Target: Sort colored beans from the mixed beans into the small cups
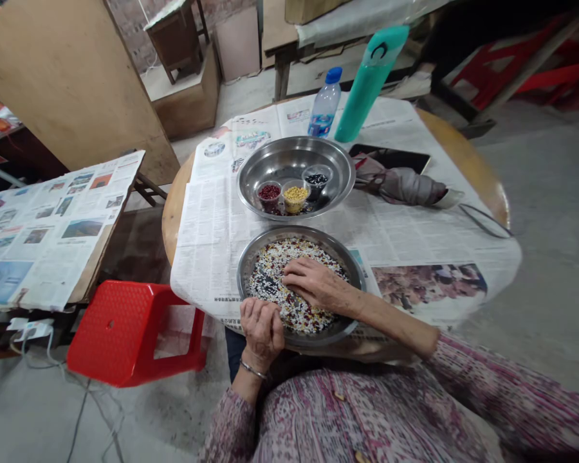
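Note:
A round metal pan (247, 257) full of mixed white, red, yellow and black beans (280, 254) sits on the newspaper-covered round table (482, 186) right before me. My right hand (313, 283) lies palm down on the beans, fingers pointing left and touching them. My left hand (260, 328) rests curled on the pan's near rim; what it holds, if anything, is hidden. Behind, a second metal pan (270, 157) carries three small clear cups: red beans (269, 191), yellow beans (295, 193) and black beans (316, 179).
A water bottle (325, 103) and a teal flask (370, 80) stand at the table's far side. A folded umbrella (405, 186) lies to the right by a dark tablet (390, 156). A red plastic stool (125, 328) and a newspaper-covered table (48, 225) stand to the left.

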`<move>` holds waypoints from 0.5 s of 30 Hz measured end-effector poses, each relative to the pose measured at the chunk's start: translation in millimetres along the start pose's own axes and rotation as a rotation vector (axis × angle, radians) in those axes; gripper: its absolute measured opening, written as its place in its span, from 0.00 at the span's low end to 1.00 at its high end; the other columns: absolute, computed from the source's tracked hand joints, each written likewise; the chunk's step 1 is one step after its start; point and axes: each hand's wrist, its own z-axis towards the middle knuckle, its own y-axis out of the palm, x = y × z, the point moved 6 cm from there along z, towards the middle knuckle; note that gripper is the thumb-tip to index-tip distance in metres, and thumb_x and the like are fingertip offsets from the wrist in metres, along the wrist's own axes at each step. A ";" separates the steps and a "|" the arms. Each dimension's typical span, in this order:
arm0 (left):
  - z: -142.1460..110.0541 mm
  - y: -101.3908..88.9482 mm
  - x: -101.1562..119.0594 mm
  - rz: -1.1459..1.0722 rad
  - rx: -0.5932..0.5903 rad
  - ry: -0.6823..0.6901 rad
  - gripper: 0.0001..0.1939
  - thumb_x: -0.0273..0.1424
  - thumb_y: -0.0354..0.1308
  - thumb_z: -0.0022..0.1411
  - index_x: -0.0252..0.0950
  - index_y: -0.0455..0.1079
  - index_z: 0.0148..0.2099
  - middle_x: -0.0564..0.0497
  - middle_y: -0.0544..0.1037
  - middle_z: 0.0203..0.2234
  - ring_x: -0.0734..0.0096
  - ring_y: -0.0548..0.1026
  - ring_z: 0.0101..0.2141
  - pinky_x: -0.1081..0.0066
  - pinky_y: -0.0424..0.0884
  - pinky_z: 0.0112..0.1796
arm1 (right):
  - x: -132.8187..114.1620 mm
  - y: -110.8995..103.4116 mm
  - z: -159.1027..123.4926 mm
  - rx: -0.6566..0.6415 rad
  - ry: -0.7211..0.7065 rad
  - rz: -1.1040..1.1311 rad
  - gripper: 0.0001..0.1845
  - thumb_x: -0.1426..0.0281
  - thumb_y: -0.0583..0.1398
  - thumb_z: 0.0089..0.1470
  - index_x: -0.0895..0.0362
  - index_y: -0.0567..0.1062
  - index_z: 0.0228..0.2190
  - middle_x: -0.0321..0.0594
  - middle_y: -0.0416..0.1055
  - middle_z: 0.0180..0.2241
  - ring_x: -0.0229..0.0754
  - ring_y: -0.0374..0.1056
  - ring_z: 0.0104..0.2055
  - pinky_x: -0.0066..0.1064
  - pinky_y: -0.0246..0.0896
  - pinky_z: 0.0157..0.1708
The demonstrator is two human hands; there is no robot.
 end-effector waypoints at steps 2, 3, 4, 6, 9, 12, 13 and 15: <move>0.0 0.0 0.0 -0.006 -0.001 0.001 0.10 0.25 0.45 0.67 0.36 0.67 0.36 0.49 0.75 0.28 0.67 0.71 0.32 0.62 0.66 0.43 | -0.5 -0.9 0.5 0.010 0.004 0.000 0.08 0.73 0.55 0.63 0.57 0.75 0.38 0.45 0.72 0.41 0.46 0.63 0.46 0.42 0.62 0.48; 0.1 -0.1 0.0 -0.009 -0.001 0.001 0.11 0.25 0.45 0.67 0.36 0.67 0.36 0.49 0.75 0.28 0.67 0.71 0.32 0.62 0.66 0.43 | -0.7 -1.4 0.8 0.016 0.006 0.003 0.08 0.73 0.55 0.63 0.56 0.75 0.38 0.44 0.72 0.41 0.46 0.63 0.46 0.42 0.62 0.48; 0.2 -0.2 0.0 -0.013 -0.001 0.001 0.11 0.25 0.45 0.67 0.36 0.67 0.36 0.49 0.75 0.28 0.67 0.71 0.32 0.62 0.66 0.42 | -0.7 -1.9 1.1 0.022 0.006 0.007 0.08 0.73 0.55 0.63 0.56 0.75 0.38 0.44 0.72 0.41 0.46 0.64 0.46 0.42 0.62 0.49; 0.6 -0.4 0.2 -0.019 0.000 0.001 0.11 0.25 0.45 0.67 0.36 0.67 0.36 0.49 0.75 0.28 0.67 0.70 0.32 0.62 0.66 0.42 | 0.3 -3.1 1.6 0.032 0.009 0.018 0.08 0.73 0.55 0.62 0.56 0.75 0.38 0.44 0.73 0.40 0.46 0.65 0.45 0.41 0.62 0.49; 1.0 -0.5 0.7 -0.010 -0.003 -0.001 0.11 0.25 0.45 0.67 0.36 0.67 0.36 0.49 0.75 0.28 0.67 0.70 0.31 0.63 0.66 0.41 | 6.1 -6.7 1.8 0.056 0.045 0.055 0.08 0.74 0.56 0.62 0.56 0.75 0.37 0.43 0.74 0.38 0.44 0.66 0.43 0.40 0.63 0.48; 1.2 -0.7 0.7 0.006 -0.002 -0.006 0.10 0.25 0.45 0.67 0.37 0.67 0.36 0.49 0.75 0.28 0.67 0.70 0.32 0.62 0.66 0.41 | 12.3 -12.2 0.9 0.076 0.110 0.095 0.09 0.73 0.54 0.62 0.56 0.75 0.36 0.42 0.74 0.36 0.43 0.67 0.41 0.38 0.64 0.46; 1.2 -0.7 0.6 0.004 -0.001 -0.006 0.10 0.25 0.45 0.67 0.37 0.67 0.36 0.49 0.75 0.28 0.67 0.71 0.32 0.62 0.66 0.41 | 12.6 -14.2 0.5 0.077 0.123 0.086 0.09 0.73 0.54 0.63 0.56 0.75 0.36 0.42 0.74 0.36 0.43 0.67 0.42 0.38 0.64 0.47; 1.1 -0.8 0.5 -0.007 0.002 -0.004 0.10 0.25 0.46 0.66 0.37 0.67 0.36 0.50 0.75 0.28 0.67 0.71 0.32 0.62 0.66 0.41 | 11.2 -17.7 -0.5 0.062 0.149 0.000 0.08 0.71 0.56 0.61 0.55 0.75 0.39 0.44 0.74 0.41 0.46 0.67 0.47 0.41 0.62 0.50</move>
